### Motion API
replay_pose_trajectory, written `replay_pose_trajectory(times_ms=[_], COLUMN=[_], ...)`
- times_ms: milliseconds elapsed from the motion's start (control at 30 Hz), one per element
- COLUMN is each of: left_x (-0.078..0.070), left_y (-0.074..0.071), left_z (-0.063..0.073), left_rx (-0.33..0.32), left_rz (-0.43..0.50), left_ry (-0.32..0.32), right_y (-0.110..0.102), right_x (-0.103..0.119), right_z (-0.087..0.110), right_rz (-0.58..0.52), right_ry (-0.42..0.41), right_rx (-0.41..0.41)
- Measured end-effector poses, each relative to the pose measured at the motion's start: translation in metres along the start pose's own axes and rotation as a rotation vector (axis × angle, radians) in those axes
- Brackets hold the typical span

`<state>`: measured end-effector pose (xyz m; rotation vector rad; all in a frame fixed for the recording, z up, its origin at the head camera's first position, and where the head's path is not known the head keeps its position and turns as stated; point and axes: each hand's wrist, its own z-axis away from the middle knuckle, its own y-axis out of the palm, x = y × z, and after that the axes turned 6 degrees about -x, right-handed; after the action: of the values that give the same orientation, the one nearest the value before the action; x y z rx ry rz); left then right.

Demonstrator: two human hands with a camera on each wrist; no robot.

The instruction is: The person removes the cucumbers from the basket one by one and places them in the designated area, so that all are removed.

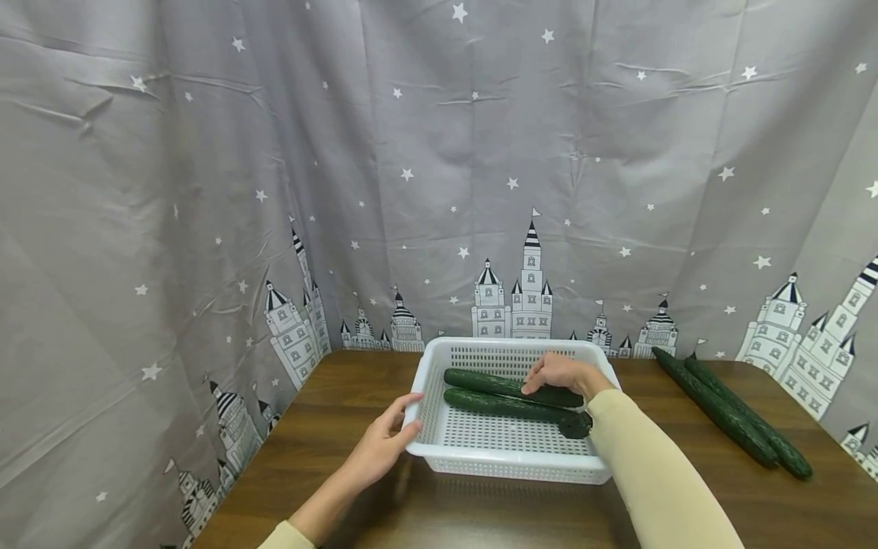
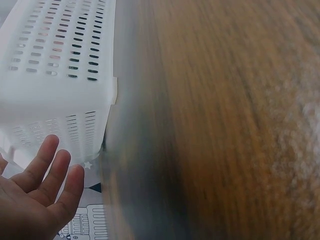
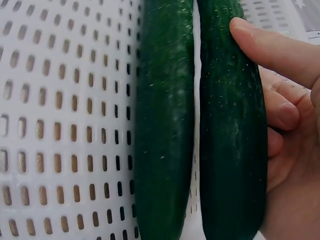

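Observation:
A white perforated plastic basket [image 1: 514, 457] stands on the wooden table, two long dark green cucumbers lying side by side in it. My right hand [image 1: 559, 374] reaches over the basket and grips the far cucumber [image 1: 480, 380], its thumb on top and its other fingers curled against the far side, as the right wrist view shows. The near cucumber [image 3: 165, 120] lies alongside, a thin gap between them. A dark rounded thing [image 1: 575, 425] by my right wrist overlaps its right end. At the basket's left rim, my left hand [image 1: 384, 438] touches with fingers loosely extended; several hang apart from the wall.
Two more cucumbers [image 1: 720, 408] lie together on the table [image 1: 329, 389] to the right of the basket. A grey curtain [image 1: 425, 114] printed with stars and castles hangs behind the table and along its left side.

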<state>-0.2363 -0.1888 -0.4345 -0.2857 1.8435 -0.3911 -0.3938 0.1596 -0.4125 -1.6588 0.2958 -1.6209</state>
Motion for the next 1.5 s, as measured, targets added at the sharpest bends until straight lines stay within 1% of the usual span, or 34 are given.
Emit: replay_pose_trajectory(times_ms=[133,333,600,767,1033,1200,1333,1500], left_x=[-0.0003,0.0000,0.0010,0.0026,0.0010,0.0007,0.0016,0.0032], left_y=[0.0000,0.0005,-0.0002,-0.0007,-0.0002,0.0001,0.0010,0.0017], left_z=[-0.0013,0.0003,0.0006,0.0002,0.0001,0.0000,-0.0002,-0.0010], left_rx=[0.000,0.006,0.004,0.008,0.018,0.020,0.015,0.004], left_rz=[-0.016,-0.029,-0.001,0.011,-0.007,0.005,0.013,0.002], left_ry=[0.003,-0.004,0.000,-0.010,-0.011,-0.005,-0.011,-0.021], right_y=[-0.0002,0.0033,0.0073,0.0084,0.0075,0.0078,0.0080,0.0062], right_x=[0.0002,-0.0019,-0.0038,-0.0045,-0.0039,-0.0028,-0.0029,-0.0019], right_z=[0.0004,0.0005,-0.0010,-0.0012,-0.0012,-0.0015,-0.0026,-0.0030], right_rz=[0.026,0.024,0.032,0.024,0.000,-0.018,-0.006,-0.017], right_ry=[0.000,0.025,0.005,0.002,0.006,-0.009,-0.033,-0.059], right_rx=[0.008,0.008,0.002,0.006,-0.010,-0.024,-0.035,-0.049])
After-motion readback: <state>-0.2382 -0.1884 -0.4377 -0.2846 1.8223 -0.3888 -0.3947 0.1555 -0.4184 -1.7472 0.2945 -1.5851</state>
